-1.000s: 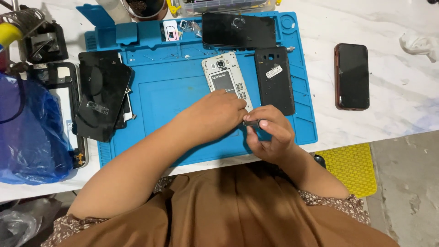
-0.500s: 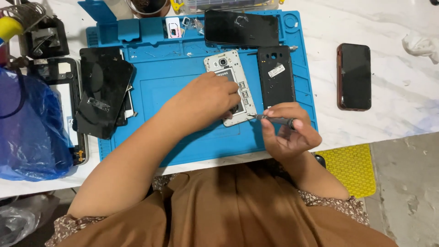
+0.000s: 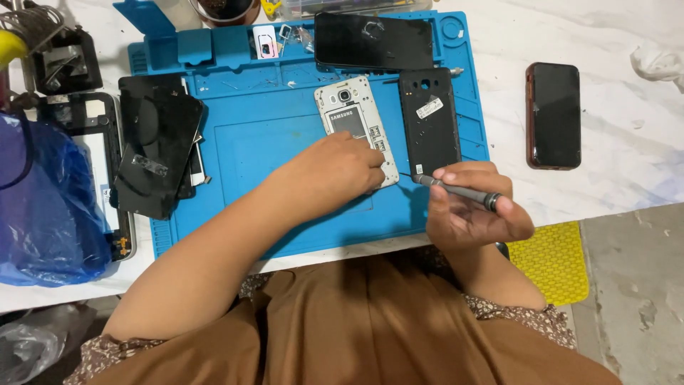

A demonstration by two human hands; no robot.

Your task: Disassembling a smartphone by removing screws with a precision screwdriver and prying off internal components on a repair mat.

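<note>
Two hands work over our blue mat (image 3: 235, 153). Our left hand (image 3: 335, 171) presses flat on the low end of the open white phone (image 3: 354, 121), which lies face down in the middle of the mat. Our right hand (image 3: 470, 210) is closed around a thin screwdriver (image 3: 456, 190), and its tip points at the phone's lower right corner. Just beside the phone lies its black back cover (image 3: 429, 117). Above them we see a dark screen panel (image 3: 374, 40). A pile of black panels (image 3: 157, 150) sits at the mat's left edge, near a blue plastic bag (image 3: 43, 207). Another phone (image 3: 553, 114) lies well apart on the white table (image 3: 627, 128).
</note>
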